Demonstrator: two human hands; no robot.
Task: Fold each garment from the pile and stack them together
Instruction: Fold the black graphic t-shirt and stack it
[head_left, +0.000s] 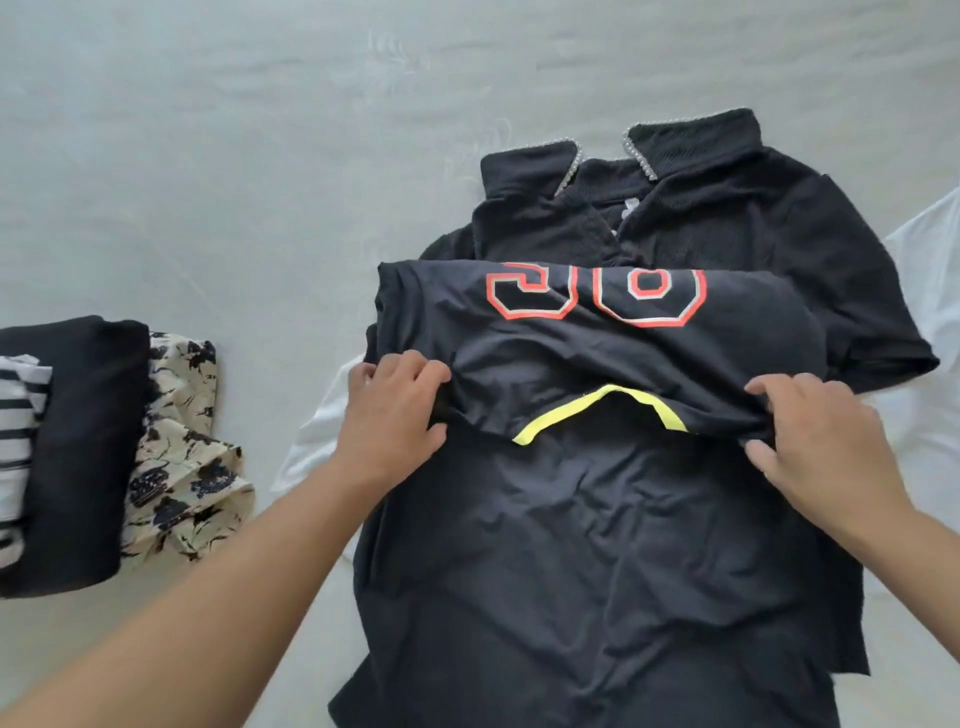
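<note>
Jersey (597, 545) half-folded | left hand (395, 410), right hand (826, 441): fingers gripping its fold

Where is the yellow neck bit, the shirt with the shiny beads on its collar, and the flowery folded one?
yellow neckline (550, 415), head view, on its left band.
beaded-collar shirt (779, 218), head view, on its right shoulder.
flowery folded garment (182, 467), head view, on its patterned middle.
</note>
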